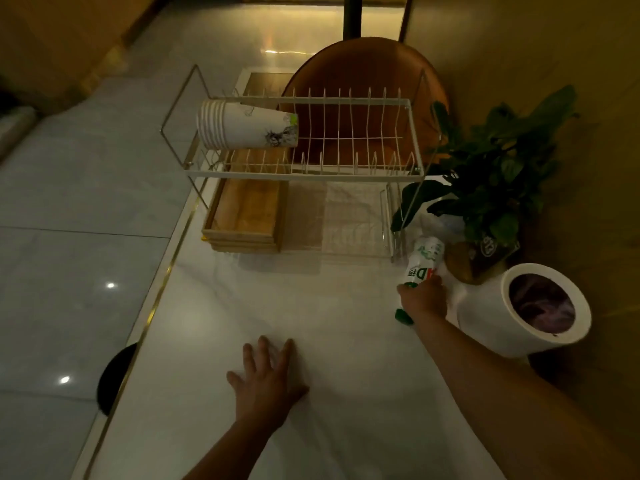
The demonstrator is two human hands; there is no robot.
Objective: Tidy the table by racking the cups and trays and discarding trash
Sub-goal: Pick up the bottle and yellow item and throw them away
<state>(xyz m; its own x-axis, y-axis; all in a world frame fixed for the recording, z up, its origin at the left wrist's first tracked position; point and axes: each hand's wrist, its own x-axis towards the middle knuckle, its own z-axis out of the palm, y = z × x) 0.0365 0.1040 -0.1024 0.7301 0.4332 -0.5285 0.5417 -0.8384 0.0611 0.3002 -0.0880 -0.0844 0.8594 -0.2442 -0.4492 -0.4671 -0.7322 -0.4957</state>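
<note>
In right grip [424, 299]: green-capped white bottle [425, 258]

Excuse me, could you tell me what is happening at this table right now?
A person is tidying up. Their right hand grips a white bottle with green print near the table's right edge, close to the white bin. Their left hand rests flat on the tabletop. A stack of paper cups lies on its side on the wire rack's upper tier, with wooden trays stacked on the lower one.
</note>
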